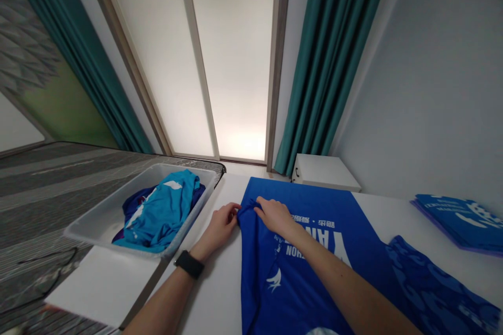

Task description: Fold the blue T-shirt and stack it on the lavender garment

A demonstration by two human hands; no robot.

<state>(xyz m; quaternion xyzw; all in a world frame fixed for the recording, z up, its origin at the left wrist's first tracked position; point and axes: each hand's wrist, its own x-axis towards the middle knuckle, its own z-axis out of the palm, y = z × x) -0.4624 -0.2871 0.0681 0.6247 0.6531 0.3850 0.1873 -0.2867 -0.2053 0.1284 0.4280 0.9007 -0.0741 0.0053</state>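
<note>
A blue T-shirt [298, 282] with white lettering and a white bird-like mark lies spread on the white table [214, 293]. Its left side is folded over and bunched at the far-left part. My left hand [220, 225], with a black watch on the wrist, pinches the bunched cloth at the shirt's left edge. Just to the right, my right hand [275, 215] has thumb and fingers closed on the same gathered cloth. My right forearm covers some of the lettering.
A translucent plastic bin [92, 220] holding crumpled clothes [161, 214] stands to the left. Folded blue shirts [463, 220] are stacked at the right. A patterned blue cloth part [436, 282] extends rightward. Beyond the table is a white cabinet [326, 170].
</note>
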